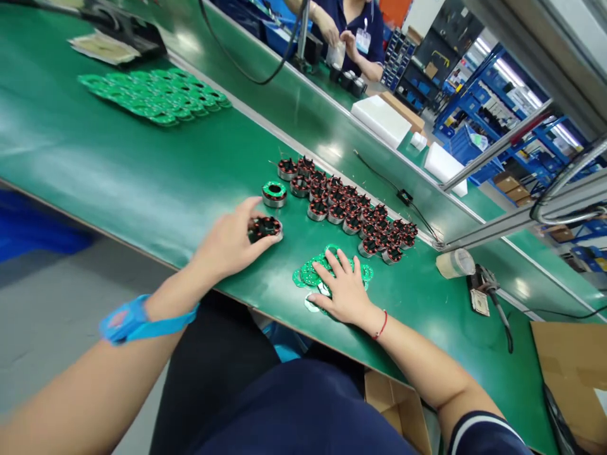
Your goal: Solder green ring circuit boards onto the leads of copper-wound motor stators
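My left hand [230,243] grips a round motor stator with dark red windings [266,227] that rests on the green table [142,177]. Just beyond it stands one stator with a green ring board on top [274,193]. My right hand [345,292] lies flat, fingers spread, on a small pile of green ring-shaped circuit boards [310,273]. Behind both hands, several bare stators [348,205] stand in rows.
A large batch of green ring boards [156,95] lies at the far left. A tape roll [454,263] and a cabled hand tool [488,291] sit to the right. White foam blocks [382,119] lie further back. Another person [348,31] works across the table.
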Motion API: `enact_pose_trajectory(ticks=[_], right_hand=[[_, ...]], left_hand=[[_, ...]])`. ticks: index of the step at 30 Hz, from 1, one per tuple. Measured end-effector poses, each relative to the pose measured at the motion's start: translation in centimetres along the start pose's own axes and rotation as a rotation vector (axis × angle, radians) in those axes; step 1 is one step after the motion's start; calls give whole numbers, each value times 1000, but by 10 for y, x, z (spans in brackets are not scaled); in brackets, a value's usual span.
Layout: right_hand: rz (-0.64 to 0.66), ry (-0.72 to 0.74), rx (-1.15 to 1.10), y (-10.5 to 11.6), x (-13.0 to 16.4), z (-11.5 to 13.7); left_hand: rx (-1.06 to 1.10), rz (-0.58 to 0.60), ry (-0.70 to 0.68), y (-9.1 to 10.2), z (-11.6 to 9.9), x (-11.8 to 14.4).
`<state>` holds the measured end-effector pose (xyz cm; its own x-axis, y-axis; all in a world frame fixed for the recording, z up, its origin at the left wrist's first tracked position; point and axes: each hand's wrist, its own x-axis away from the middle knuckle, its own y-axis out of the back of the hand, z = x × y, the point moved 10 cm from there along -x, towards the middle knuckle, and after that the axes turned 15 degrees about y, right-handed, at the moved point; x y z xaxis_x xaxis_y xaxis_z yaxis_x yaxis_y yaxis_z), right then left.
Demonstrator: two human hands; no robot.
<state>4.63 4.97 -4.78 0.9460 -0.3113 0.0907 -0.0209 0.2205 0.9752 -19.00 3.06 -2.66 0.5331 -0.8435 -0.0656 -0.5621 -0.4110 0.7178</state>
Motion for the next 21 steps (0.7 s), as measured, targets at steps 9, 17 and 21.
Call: enact_pose_trajectory(ticks=[9, 17, 21], right_hand=[[6, 30, 3, 1, -115, 49], [-101, -71, -88, 2, -236, 78], [-185, -56, -186, -1, -294, 101]], left_hand=[[162, -310, 227, 76, 84, 46], [282, -623, 279, 98, 113, 68], [268, -632, 306, 128, 141, 62]])
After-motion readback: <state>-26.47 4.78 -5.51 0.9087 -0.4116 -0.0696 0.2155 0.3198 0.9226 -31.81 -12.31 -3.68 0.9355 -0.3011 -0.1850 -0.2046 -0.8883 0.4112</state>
